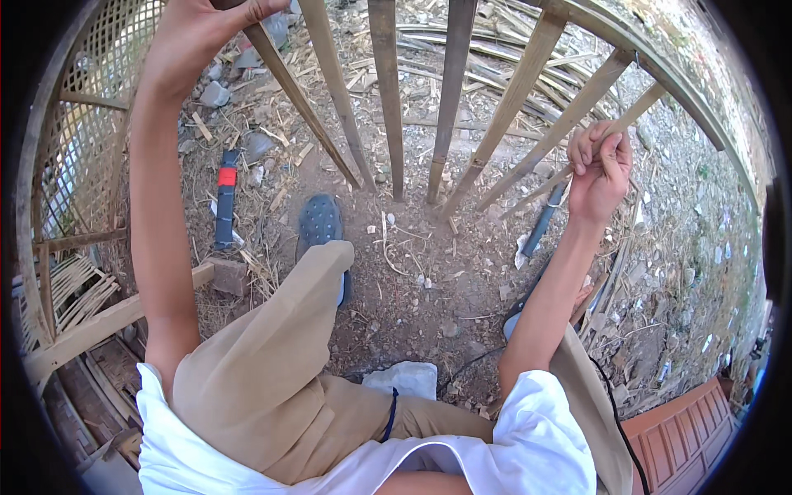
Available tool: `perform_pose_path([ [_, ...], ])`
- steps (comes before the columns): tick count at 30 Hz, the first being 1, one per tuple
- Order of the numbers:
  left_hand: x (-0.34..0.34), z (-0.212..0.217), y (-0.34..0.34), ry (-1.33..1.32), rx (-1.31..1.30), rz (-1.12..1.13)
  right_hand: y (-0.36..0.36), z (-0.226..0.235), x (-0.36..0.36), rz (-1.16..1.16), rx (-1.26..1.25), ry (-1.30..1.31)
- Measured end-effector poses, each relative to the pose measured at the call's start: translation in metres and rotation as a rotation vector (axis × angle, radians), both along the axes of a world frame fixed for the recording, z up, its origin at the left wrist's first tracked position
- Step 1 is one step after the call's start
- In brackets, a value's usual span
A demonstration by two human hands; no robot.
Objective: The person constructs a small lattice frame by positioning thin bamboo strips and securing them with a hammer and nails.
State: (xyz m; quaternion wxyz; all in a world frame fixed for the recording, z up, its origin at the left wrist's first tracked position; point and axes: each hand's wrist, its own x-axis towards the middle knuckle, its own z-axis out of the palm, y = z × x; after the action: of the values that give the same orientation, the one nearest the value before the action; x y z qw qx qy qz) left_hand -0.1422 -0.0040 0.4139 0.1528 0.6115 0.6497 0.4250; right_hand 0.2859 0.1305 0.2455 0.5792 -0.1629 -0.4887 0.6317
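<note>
A frame of bamboo slats [385, 91] stands before me, its slats joined to a crossbar [652, 62] at the top and their lower ends near the ground. At the upper left, my left hand [198, 37] is closed over the frame's top corner; its fingertips are partly cut off by the picture's edge. On the right, my right hand [600, 169] has its fingers curled round the outermost slat, below the crossbar. Part of that slat is hidden behind the hand.
A dark tool with a red band [227, 176] lies left of my shoe [320, 223]. Another dark tool [546, 219] lies at right. A lattice panel [91, 148] and a wooden beam [107, 330] stand left. Cut strips [503, 49] litter the ground; a reddish panel [681, 437] lies lower right.
</note>
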Motion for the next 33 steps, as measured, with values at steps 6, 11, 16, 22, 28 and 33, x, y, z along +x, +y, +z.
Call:
perform_pose_path([
  [6, -0.006, -0.008, 0.021, 0.140, 0.223, -0.055, 0.006, 0.015, 0.013, -0.376, 0.184, -0.681],
  [11, 0.011, 0.003, 0.010, 0.160, 0.247, -0.085, -0.050, 0.137, 0.022, -0.552, 0.199, -1.508],
  [16, 0.019, 0.010, 0.002, 0.189, 0.222, -0.108, -0.044, 0.226, -0.042, -0.627, 0.730, -1.044],
  [22, 0.022, 0.009, -0.004, 0.195, 0.179, -0.068, 0.025, 0.215, -0.074, -0.339, 1.392, -1.370],
  [28, -0.015, -0.006, 0.003, 0.211, 0.193, -0.082, 0.037, 0.232, -0.085, -0.003, 1.299, -1.480],
  [33, -0.019, -0.005, -0.001, 0.186, 0.388, -0.080, -0.065, 0.270, -0.098, -0.022, 1.034, -1.568],
])
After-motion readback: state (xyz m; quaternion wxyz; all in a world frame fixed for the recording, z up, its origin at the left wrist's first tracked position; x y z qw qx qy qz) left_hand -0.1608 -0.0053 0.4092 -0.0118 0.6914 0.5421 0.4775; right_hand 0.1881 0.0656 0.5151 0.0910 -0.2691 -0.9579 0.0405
